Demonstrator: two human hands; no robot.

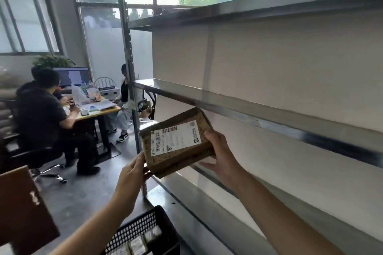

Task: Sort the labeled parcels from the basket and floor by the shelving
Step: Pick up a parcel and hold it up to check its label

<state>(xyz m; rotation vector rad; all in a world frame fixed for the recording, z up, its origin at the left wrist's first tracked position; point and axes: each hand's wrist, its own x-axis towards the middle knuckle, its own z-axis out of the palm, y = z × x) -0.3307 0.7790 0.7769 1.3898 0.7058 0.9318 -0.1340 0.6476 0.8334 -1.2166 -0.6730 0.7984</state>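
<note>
1. Labeled parcel: brown and flat, with a white barcode label turned toward the camera. It is held tilted in the air in front of the shelving, just below the middle shelf, and is not yet set on any tier.
2. Shelving: grey metal, several tiers. No parcel is seen on any visible tier, so the sorting is judged to be at or near its start.
3. Basket: black and perforated, placed on the floor at the foot of the shelving. Several wrapped parcels are seen inside and remain to be sorted. Parcels lying on the floor itself are not shown in this view.
4. Left hand: clamped on the parcel's lower left corner, with the fingertips laid against its edge.
5. Right hand: curled round the parcel's right end, with the thumb on the upper face and the fingers underneath.
6. Step in hand: the label is judged to be under inspection before a tier is chosen. The parcel is carried by both hands together.
</note>
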